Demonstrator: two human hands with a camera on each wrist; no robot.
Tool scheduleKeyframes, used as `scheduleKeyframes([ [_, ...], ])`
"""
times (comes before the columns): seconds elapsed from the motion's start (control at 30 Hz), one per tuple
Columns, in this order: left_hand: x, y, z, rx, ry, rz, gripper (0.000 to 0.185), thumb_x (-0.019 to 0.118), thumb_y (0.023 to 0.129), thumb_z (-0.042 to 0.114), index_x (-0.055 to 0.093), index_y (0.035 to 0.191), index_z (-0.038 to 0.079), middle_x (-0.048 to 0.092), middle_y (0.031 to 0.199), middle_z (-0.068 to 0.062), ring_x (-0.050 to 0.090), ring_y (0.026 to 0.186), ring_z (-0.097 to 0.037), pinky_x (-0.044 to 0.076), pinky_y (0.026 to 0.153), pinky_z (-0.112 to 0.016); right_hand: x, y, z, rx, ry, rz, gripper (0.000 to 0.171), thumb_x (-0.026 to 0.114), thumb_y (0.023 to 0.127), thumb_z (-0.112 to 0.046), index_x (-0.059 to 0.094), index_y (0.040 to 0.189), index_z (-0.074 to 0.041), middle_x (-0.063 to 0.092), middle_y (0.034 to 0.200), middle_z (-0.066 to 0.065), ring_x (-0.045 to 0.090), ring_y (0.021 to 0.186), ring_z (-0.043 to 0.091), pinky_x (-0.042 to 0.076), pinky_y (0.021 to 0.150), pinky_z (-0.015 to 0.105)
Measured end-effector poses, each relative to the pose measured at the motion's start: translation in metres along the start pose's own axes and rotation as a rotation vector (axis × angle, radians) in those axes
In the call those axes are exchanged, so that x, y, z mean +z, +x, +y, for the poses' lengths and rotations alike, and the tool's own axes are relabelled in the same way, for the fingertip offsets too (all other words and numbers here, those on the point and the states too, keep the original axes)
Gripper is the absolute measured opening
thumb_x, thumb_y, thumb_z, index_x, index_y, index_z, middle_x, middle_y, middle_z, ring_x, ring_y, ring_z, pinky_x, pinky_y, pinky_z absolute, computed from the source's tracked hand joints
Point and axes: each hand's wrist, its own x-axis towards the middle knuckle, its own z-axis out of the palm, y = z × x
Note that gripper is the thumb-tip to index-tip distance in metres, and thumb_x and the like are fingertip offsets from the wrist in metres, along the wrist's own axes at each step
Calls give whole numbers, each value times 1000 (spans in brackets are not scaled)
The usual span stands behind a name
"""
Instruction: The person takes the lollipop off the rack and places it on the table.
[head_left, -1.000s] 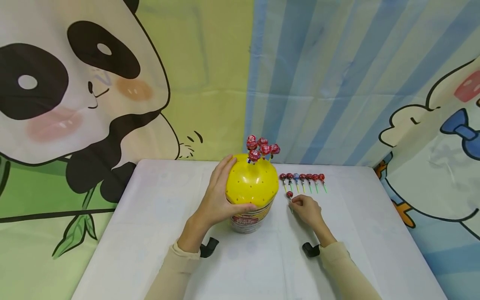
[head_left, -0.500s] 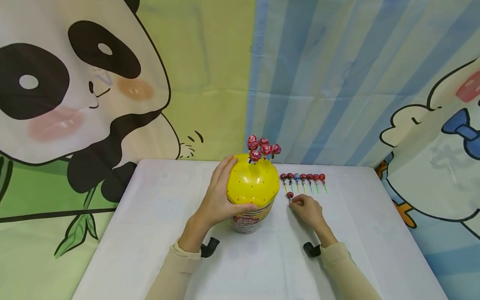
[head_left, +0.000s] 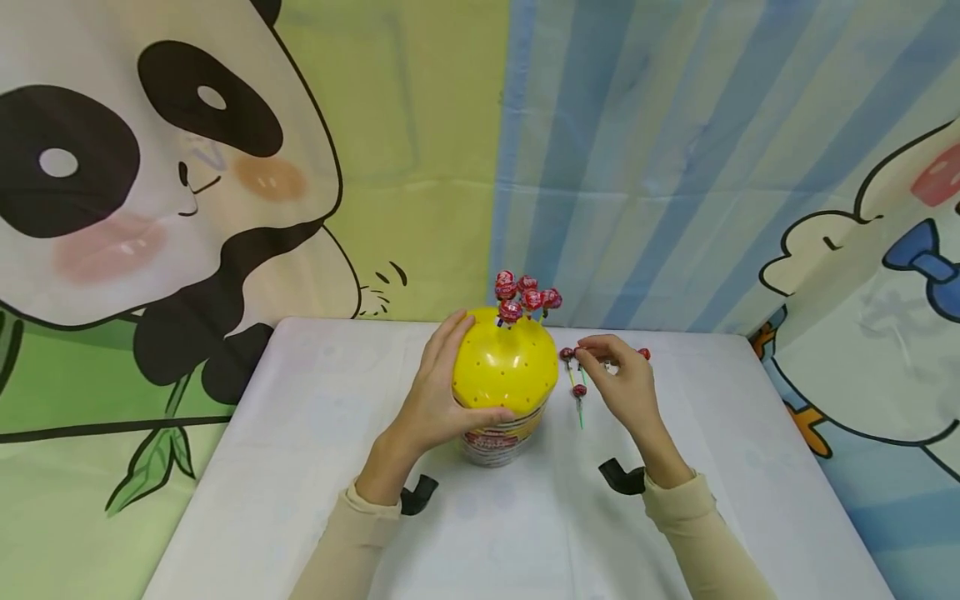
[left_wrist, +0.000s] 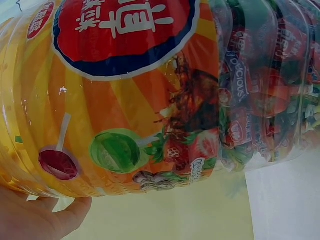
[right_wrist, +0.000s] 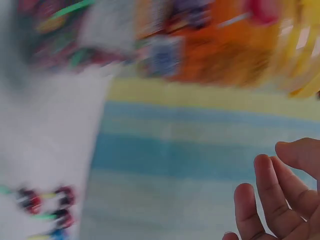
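Observation:
My left hand (head_left: 437,392) grips the side of a jar's yellow domed lid (head_left: 504,367), thumb on its front and fingers round the left. Several red lollipops (head_left: 525,296) stand in holes at the lid's top. The left wrist view is filled by the jar's orange label (left_wrist: 130,100), with the thumb (left_wrist: 35,220) below it. My right hand (head_left: 611,367) hovers over a row of lollipops (head_left: 567,354) to the right of the jar and hides most of them; its fingers (right_wrist: 280,190) look loosely bent and empty. One lollipop (head_left: 579,391) lies alone in front of the row.
The white table (head_left: 315,433) stands against a cartoon backdrop with a panda (head_left: 150,167) and blue stripes. Black wrist mounts (head_left: 416,493) sit at both cuffs. The right wrist view is blurred; it shows the jar (right_wrist: 210,40) and a few lollipops (right_wrist: 47,205).
My right hand has let go of the single lollipop, left it on the table and moved back up over the row. The left hand and jar have stayed put.

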Motion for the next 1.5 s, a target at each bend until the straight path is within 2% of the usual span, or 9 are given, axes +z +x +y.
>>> scheduleKeyframes([
  [0.2,-1,0,0,9,-2,-1,120,90,65,57,20,160,33,14,164,8,26,143,-22,41,104,-55,3,7,-59,-176,184,-40,22,70,91,2,73,112,-4,71,106,6,61,95,16,49,82,27],
  [0.33,-1,0,-1,16,-6,-4,119,88,66,58,20,160,32,14,164,6,26,144,-21,41,104,-56,7,9,-91,-213,236,-88,25,68,89,11,72,112,3,70,108,14,60,95,18,50,80,26],
  [0.5,-2,0,-1,22,2,-8,119,87,67,59,19,160,31,13,164,6,25,144,-21,41,104,-56,11,11,-128,-240,253,-117,22,67,89,12,70,111,10,71,105,20,55,82,17,47,71,27],
  [0.57,-2,0,-1,28,6,-6,119,88,67,58,19,160,31,14,164,5,24,145,-21,41,104,-57,16,13,-128,-254,249,-117,22,68,89,11,71,110,8,72,103,18,53,77,18,44,67,29],
  [0.8,-3,1,-1,32,3,-2,118,87,68,59,19,160,31,14,164,5,22,145,-19,40,104,-56,33,22,-111,-241,238,-126,14,71,93,-4,76,104,-11,72,96,-2,48,64,20,40,55,28],
  [1.1,-2,-1,0,26,-10,-10,117,87,69,57,19,160,31,13,164,6,23,145,-20,41,104,-54,38,23,-114,-175,248,-129,10,69,91,4,74,100,1,69,85,10,46,62,25,40,53,24],
  [1.23,-1,0,0,33,-12,-11,117,88,68,56,19,160,31,13,164,6,23,145,-20,41,105,-54,36,22,-117,-178,297,-124,12,68,93,1,75,101,-4,71,93,5,52,72,23,48,61,26],
  [1.3,-1,0,0,37,-10,-10,118,88,68,56,19,160,31,13,164,6,22,145,-20,41,105,-54,33,22,-118,-196,318,-118,14,68,94,-1,76,103,-7,72,96,2,54,77,21,48,64,27],
  [1.5,0,0,-1,40,-4,-6,119,89,67,56,20,160,30,14,164,3,24,145,-21,41,104,-56,21,15,-112,-244,279,-77,17,70,93,-2,77,105,-11,73,96,0,53,78,19,37,50,27],
])
